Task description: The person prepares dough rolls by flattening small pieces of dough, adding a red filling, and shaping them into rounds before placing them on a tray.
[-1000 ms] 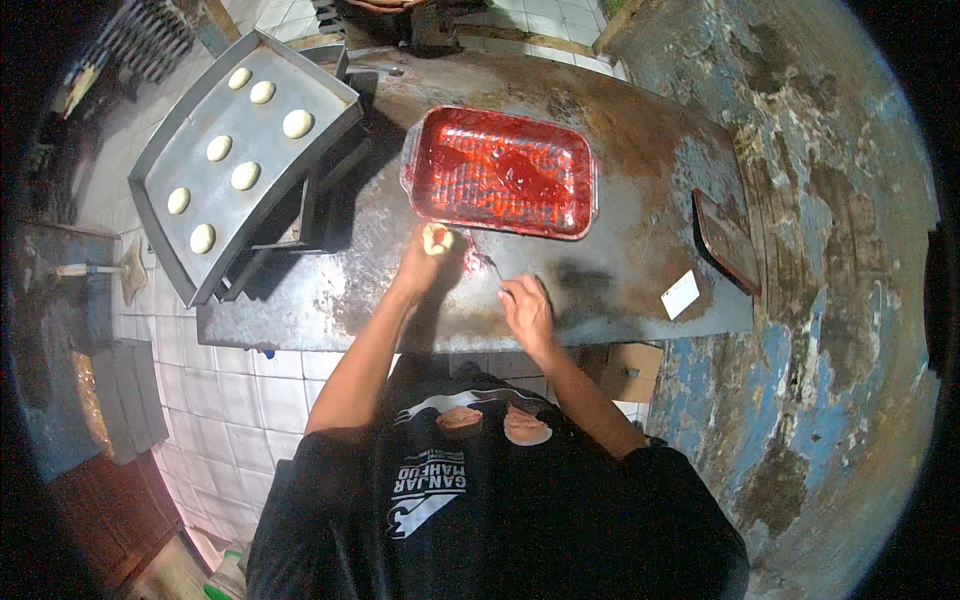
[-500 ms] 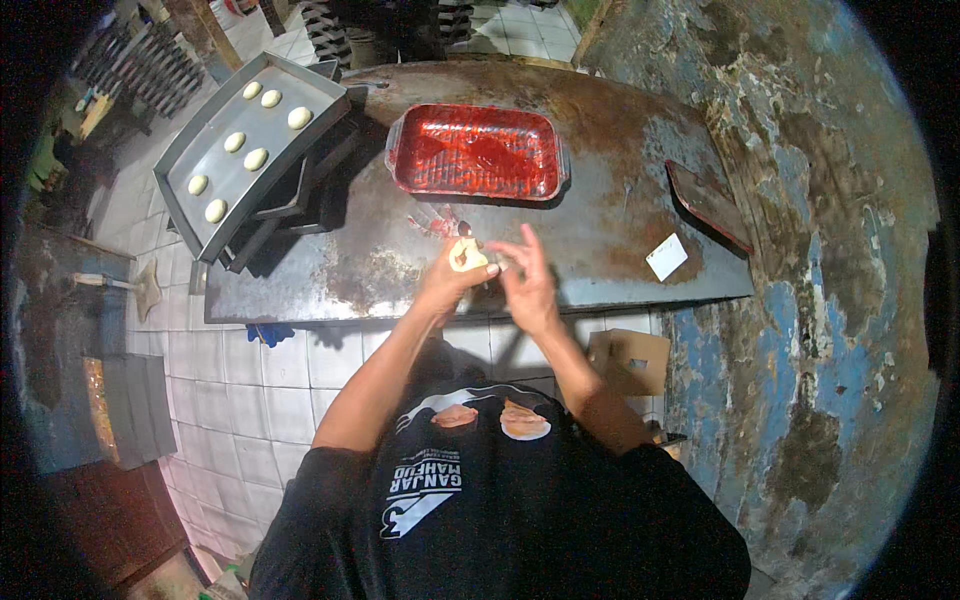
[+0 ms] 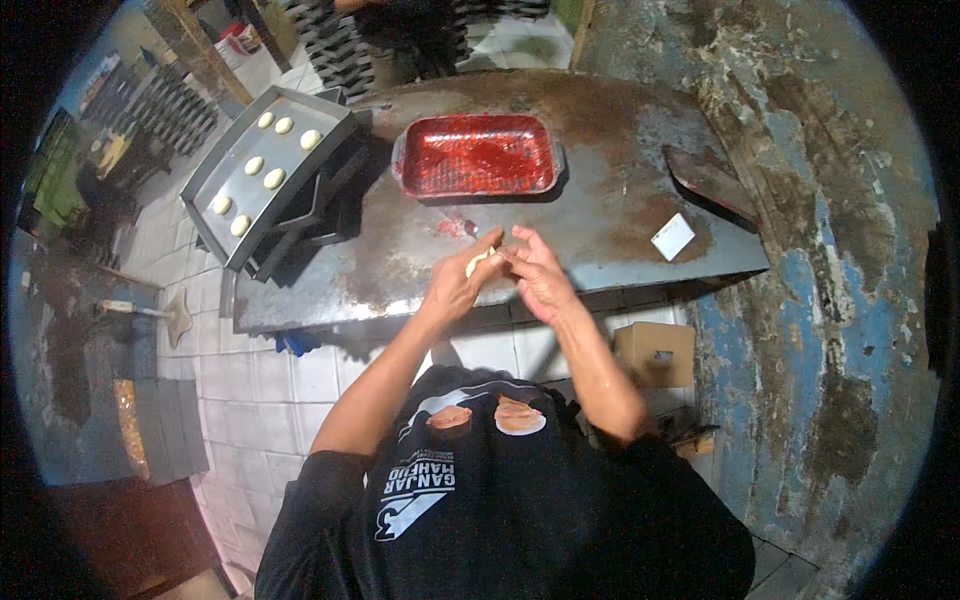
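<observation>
Near the table's front edge, my left hand [image 3: 455, 285] is closed around a piece of pale dough [image 3: 477, 265]. My right hand [image 3: 540, 280] meets it from the right, thumb and finger pinched at the dough while other fingers stick up. A rectangular dish [image 3: 478, 155] coated in red filling lies beyond both hands. A small spoon [image 3: 470, 228] is beside a red smear [image 3: 452, 225] on the metal table [image 3: 600, 200]. At the left, several round dough balls [image 3: 273, 178] sit in a grey tray [image 3: 230, 170] atop stacked trays.
A dark tray [image 3: 705, 195] and a white card [image 3: 673, 236] lie at the right, beside a peeling wall [image 3: 820, 320]. A cardboard box [image 3: 653, 350] is below the table. Behind the table stand a person in dark clothes [image 3: 400, 30] and stacked grey racks [image 3: 325, 50].
My right hand has left the spoon and come onto the dough in my left hand. My left hand has moved from near the dish toward the middle, and the view has shifted.
</observation>
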A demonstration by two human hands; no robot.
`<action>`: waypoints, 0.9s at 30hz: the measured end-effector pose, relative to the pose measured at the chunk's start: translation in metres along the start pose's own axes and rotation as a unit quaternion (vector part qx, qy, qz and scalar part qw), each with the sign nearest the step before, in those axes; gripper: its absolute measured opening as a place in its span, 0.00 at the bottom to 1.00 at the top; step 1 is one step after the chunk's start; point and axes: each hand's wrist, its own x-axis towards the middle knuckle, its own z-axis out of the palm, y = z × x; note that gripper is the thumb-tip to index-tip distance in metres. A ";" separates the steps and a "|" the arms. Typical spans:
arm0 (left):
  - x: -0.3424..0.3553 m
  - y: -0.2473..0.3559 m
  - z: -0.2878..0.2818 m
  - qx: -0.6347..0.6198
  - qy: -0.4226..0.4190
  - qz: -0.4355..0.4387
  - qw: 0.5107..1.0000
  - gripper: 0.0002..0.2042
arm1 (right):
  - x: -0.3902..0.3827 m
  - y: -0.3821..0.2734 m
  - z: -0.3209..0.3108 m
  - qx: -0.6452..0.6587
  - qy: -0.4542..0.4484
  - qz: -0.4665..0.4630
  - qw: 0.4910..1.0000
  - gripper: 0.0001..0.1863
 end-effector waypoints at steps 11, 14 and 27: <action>-0.034 0.036 -0.099 0.073 0.016 -0.128 0.989 0.25 | 0.031 -0.015 0.102 -0.218 -0.180 -0.110 0.953 0.29; -0.039 0.031 -0.133 0.015 -0.023 -0.222 0.975 0.35 | 0.055 -0.011 0.133 -0.287 -0.307 0.031 0.907 0.27; -0.021 -0.037 -0.324 -0.348 0.180 -0.086 0.916 0.38 | 0.142 0.163 0.326 -0.331 -0.227 -0.241 0.884 0.26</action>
